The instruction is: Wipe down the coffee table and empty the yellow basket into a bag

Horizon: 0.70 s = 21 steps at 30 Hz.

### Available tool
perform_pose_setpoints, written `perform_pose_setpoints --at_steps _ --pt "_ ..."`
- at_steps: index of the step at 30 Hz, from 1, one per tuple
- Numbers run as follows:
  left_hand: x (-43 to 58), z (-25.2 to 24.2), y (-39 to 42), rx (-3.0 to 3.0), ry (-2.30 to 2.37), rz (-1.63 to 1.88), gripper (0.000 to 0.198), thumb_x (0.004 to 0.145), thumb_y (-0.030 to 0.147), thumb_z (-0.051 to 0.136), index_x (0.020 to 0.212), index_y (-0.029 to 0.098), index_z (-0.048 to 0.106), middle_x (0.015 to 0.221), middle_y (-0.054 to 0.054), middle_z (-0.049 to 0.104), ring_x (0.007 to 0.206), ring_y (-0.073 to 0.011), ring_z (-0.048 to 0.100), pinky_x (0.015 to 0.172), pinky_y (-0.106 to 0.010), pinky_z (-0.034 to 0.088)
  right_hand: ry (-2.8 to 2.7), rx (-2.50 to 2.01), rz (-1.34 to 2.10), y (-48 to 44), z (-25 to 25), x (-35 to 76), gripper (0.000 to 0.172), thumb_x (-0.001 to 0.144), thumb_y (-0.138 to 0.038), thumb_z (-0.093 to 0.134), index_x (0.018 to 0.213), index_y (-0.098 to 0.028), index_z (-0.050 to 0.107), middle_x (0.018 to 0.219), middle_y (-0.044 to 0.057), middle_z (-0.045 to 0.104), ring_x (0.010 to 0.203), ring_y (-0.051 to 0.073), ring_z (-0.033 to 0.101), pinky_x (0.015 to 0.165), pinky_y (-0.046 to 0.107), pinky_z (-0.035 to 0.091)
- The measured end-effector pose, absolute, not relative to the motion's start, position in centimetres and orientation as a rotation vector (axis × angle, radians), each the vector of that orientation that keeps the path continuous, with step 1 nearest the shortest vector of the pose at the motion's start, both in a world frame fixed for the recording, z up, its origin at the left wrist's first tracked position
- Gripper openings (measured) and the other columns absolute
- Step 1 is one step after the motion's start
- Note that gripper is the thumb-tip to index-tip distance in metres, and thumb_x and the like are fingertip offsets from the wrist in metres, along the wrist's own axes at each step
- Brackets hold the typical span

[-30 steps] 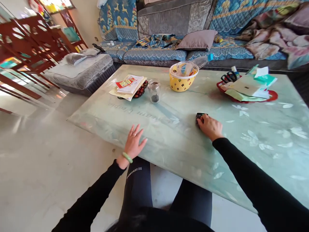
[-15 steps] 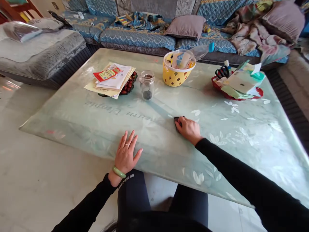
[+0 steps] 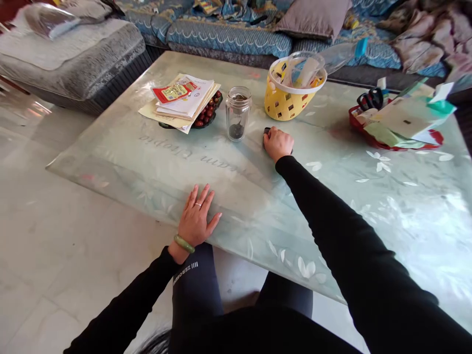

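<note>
Pale green glass-topped low table (image 3: 368,221) with white leaf print, in a living room with a glossy tiled floor. Person is seated at the near edge, in dark leggings and black sleeves.

Left hand (image 3: 197,216): nearest, lying flat on the table's near edge, palm down, fingers spread and released, holding nothing. Ring on one finger, green bangle at the wrist.

Right hand (image 3: 278,143): arm stretched well out toward the table's middle. Fingers curled down over a small dark object (image 3: 266,132), pressing it to the glass. Only a black sliver of it shows at the hand's left side; shape and material cannot be made out.

Just beside that hand, to its left: clear glass jar (image 3: 238,113), upright, with a dark clump at the bottom. Just behind the hand: yellow perforated plastic basket (image 3: 285,101), tilted. Farther left, a stack of papers (image 3: 184,98) covers most of a dark dish of red fruit (image 3: 208,115). At right, a red tray (image 3: 391,142) piled with papers and black-handled scissors (image 3: 370,98).

Beyond: blue patterned sofa (image 3: 228,39), cut off by the frame's top.
</note>
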<state>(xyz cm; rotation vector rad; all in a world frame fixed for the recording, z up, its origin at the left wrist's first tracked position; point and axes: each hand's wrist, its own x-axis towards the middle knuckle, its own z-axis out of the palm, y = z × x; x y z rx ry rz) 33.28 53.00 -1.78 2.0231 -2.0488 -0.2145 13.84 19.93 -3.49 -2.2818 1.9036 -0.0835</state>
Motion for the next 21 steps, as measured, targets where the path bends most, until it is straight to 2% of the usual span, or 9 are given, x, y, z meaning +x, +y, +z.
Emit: perform_pose_setpoints --at_steps 6,10,14,17,21 --pt "33.6 -1.9 52.6 2.046 -2.045 -0.251 0.069 0.104 0.05 0.048 0.159 0.009 0.05 0.173 -0.013 0.039 0.163 -0.041 0.028 0.133 -0.058 0.028 1.581 -2.424 -0.004 30.9 -1.4 14.9 0.034 0.107 -0.04 0.042 0.119 -0.019 0.066 0.114 0.015 0.076 0.103 0.029 0.07 0.075 0.034 0.042" --pt "34.2 -2.3 52.4 2.011 -2.035 -0.263 0.068 0.104 0.05 0.048 0.158 0.009 0.051 0.172 -0.014 0.041 0.163 -0.0421 0.028 0.132 -0.059 0.027 1.422 -2.455 0.018 37.0 -0.3 8.8 0.029 0.106 -0.042 0.046 0.107 -0.022 0.066 0.108 0.009 0.076 0.095 0.023 0.069 0.067 0.031 0.035" --pt "34.5 -2.7 52.3 1.963 -2.02 -0.27 0.069 0.104 0.051 0.047 0.16 0.011 0.049 0.172 -0.014 0.04 0.164 -0.0417 0.027 0.132 -0.061 0.027 1.76 -2.304 0.018 42.6 0.2 -4.3 0.024 0.103 -0.041 0.05 0.095 -0.023 0.064 0.098 0.006 0.075 0.082 0.02 0.067 0.062 0.03 0.03" --pt "34.4 -2.7 52.4 1.948 -2.019 -0.264 0.069 0.104 0.051 0.047 0.162 0.013 0.047 0.173 -0.014 0.039 0.164 -0.0419 0.024 0.132 -0.062 0.026 2.002 -2.202 0.017 46.4 0.3 -12.6 0.031 0.101 -0.047 0.05 0.084 -0.022 0.059 0.081 0.006 0.07 0.068 0.019 0.061 0.059 0.029 0.027" --pt "34.3 -2.5 52.5 1.934 -2.035 -0.209 0.069 0.104 0.047 0.05 0.164 0.013 0.044 0.173 -0.014 0.039 0.164 -0.042 0.024 0.132 -0.062 0.026 2.044 -2.227 -0.025 46.9 -0.2 -15.4 0.037 0.101 -0.051 0.047 0.079 -0.023 0.056 0.075 0.006 0.067 0.064 0.019 0.057 0.059 0.029 0.025"
